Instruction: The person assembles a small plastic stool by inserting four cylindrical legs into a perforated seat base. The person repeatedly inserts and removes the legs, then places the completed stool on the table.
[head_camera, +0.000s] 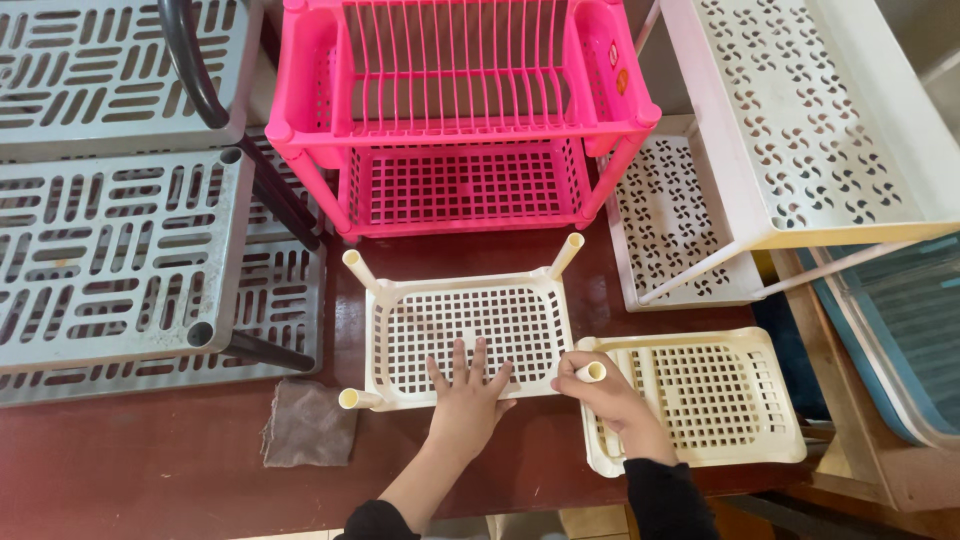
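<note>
A cream plastic shelf tray (470, 325) with a grid bottom lies on the dark red table, cream tube legs (358, 269) standing at its corners. My left hand (467, 392) rests flat on the tray's near edge, fingers spread. My right hand (605, 395) is closed round a cream tube leg (591, 372) at the tray's near right corner. A second cream tray (715, 395) lies just right of it, partly under my right wrist.
A pink two-tier rack (455, 110) stands behind the tray. Grey slotted shelves (110, 250) fill the left side, and a white shelf unit (800, 120) stands at the right. A brown cloth (308, 423) lies on the table (150, 470) at the near left.
</note>
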